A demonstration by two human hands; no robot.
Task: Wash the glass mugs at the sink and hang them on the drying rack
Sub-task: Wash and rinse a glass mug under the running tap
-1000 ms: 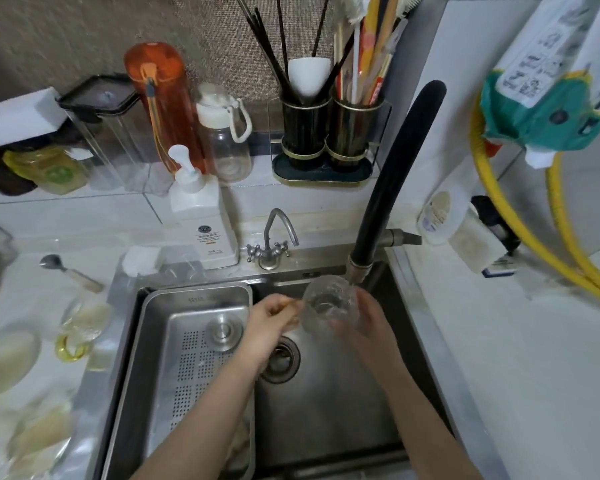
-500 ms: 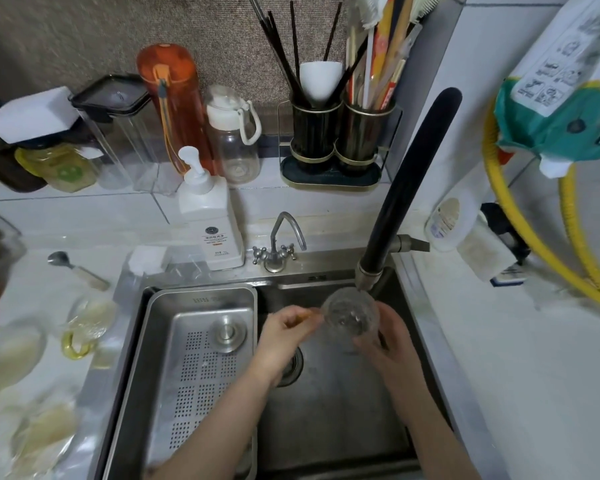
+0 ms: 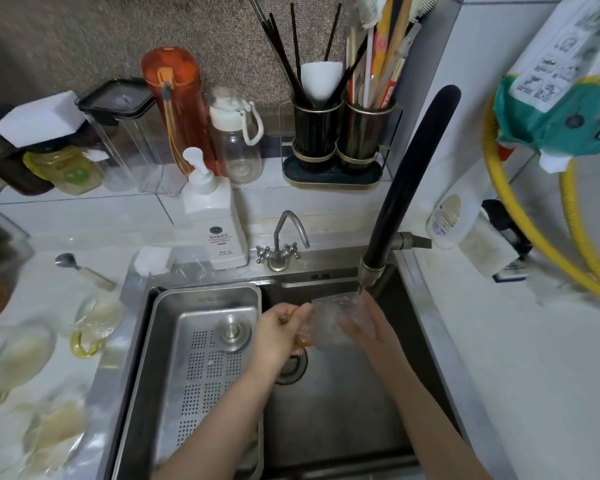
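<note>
A person stands at a steel sink (image 3: 430,341) and holds one glass mug (image 3: 329,320) over its basin, right under the spout of a tall black faucet (image 3: 409,188). A thin stream of water seems to fall from the spout onto the mug's rim, though it is faint. The left hand (image 3: 278,336) is on the mug's left side, its fingers curled round the amber handle. The right hand (image 3: 368,327) cups the mug's right side, fingers pressed together and lying along the glass. The mug is tilted, its mouth turned roughly toward the faucet. Left of the faucet, inside the sink, sits a perforated steel tray (image 3: 201,358) with a round stopper lying in it. Left of the sink, on the white counter, lie several more glass mugs (image 3: 97,323) with yellow handles, blurred at the picture's edge; whether they are washed or dirty cannot be told. A white soap pump (image 3: 215,220) stands behind the sink, left of the faucet, beside a small chrome tap (image 3: 283,242). No drying rack shows anywhere in view, and no mug hangs. By this evidence the task is at an early or middle stage: one mug is under rinse, the others wait on the counter, and all the hanging is yet to come.
</note>
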